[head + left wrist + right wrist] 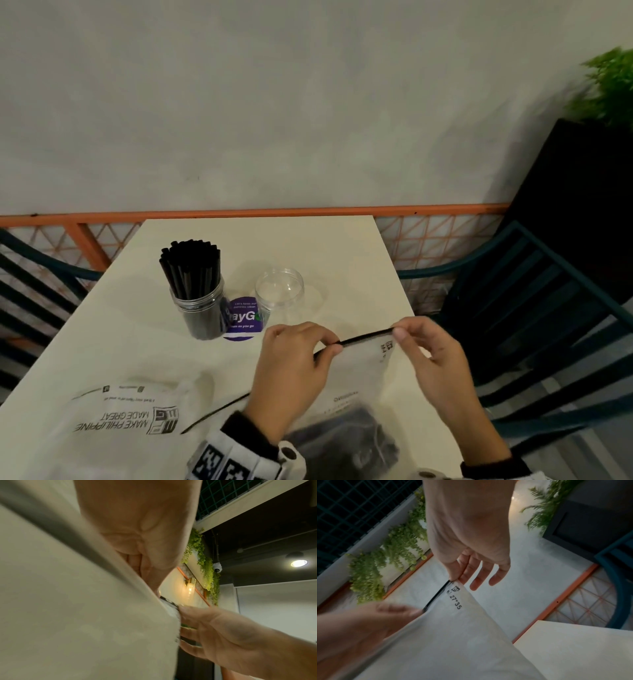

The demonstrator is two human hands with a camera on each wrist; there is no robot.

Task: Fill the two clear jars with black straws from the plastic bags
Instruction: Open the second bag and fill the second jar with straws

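A clear jar [202, 310] packed with black straws [190, 267] stands on the cream table [342, 253]. To its right an empty clear jar [279, 294] stands upright. Both my hands hold up a frosted plastic bag [363, 380] by its black zip strip [366, 337]. My left hand [298, 359] pinches the strip near its middle. My right hand [431, 356] pinches the strip's right corner, with the other fingers spread. In the right wrist view the bag [453, 635] bears "27*35" print. Dark straws [346, 435] show through the bag's bottom.
A second printed plastic bag [113, 421] lies flat at the near left of the table. A purple round sticker [241, 320] sits between the jars. Dark teal chairs [534, 308] flank the table; an orange lattice rail [239, 212] runs behind it.
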